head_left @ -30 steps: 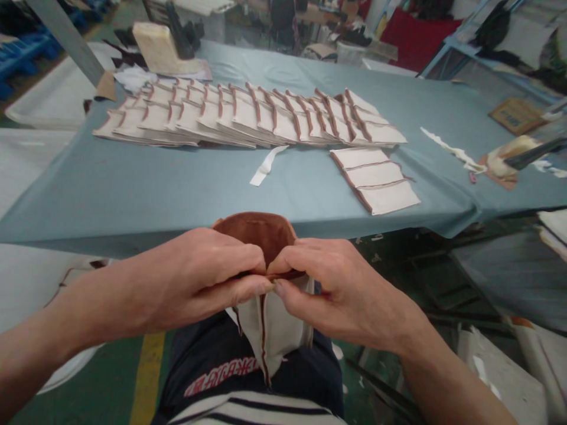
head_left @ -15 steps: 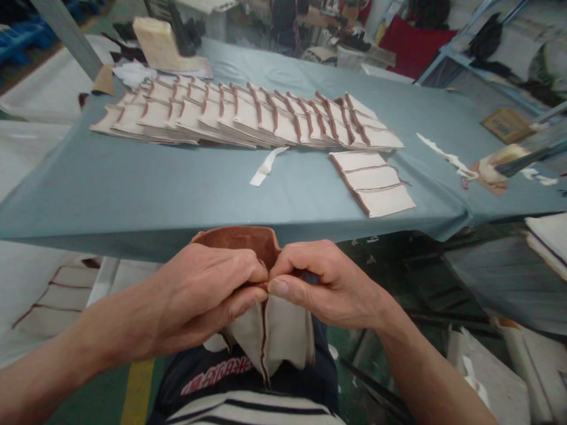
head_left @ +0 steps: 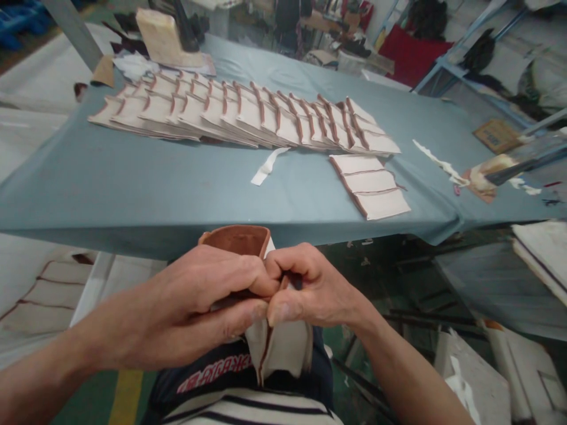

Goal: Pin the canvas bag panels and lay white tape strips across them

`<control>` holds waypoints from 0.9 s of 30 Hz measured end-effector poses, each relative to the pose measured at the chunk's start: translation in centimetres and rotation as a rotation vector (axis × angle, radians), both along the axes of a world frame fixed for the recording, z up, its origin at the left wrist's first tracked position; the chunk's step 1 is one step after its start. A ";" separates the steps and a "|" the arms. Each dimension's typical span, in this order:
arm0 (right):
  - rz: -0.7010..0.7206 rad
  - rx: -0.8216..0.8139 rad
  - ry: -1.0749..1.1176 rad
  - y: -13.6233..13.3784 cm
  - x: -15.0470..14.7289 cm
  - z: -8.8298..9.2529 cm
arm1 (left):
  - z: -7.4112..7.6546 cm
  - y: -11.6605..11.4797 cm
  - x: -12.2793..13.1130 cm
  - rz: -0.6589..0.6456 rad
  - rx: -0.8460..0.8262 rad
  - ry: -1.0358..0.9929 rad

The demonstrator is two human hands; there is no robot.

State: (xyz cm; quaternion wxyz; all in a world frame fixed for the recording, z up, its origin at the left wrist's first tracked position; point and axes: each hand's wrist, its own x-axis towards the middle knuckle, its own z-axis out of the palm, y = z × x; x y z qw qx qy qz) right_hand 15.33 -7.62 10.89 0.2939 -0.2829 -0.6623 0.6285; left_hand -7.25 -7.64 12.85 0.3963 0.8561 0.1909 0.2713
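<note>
Between my hands, above my lap, is a cream fabric piece (head_left: 290, 348) with brown seams and a brown inner lining that shows as an open loop at its far end. It looks like a sewn tube or pouch; its exact kind is unclear. My left hand (head_left: 208, 295) pinches its upper edge from the left, thumb below and fingers curled over. My right hand (head_left: 305, 286) grips the same edge from the right, thumb against the seam. Both sets of fingertips meet at the middle seam and hide the spot they press.
On the blue-covered table (head_left: 133, 183) lies a long overlapping row of cream pieces (head_left: 248, 115) with brown seams. A separate flat stack (head_left: 370, 183) and a white strip (head_left: 268, 167) lie nearer. A tape dispenser-like object (head_left: 491, 174) stands at right, a cardboard box (head_left: 496, 136) behind it.
My fingers have shifted slightly along the edge, and the right hand has moved a little left. The brown loop looks narrower. The camera view has turned slightly.
</note>
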 end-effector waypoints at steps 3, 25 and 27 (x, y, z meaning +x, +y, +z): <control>-0.016 -0.001 0.040 -0.5 -0.5 -0.5 | 0.1 0.2 0.3 -0.024 -0.085 -0.085; -0.270 0.170 0.231 -1.8 -1.7 -4.8 | -4.5 -1.0 1.2 0.149 -0.614 -0.230; -0.274 0.253 0.123 -1.0 -0.9 -4.4 | -4.1 -0.1 0.6 0.107 -0.565 -0.146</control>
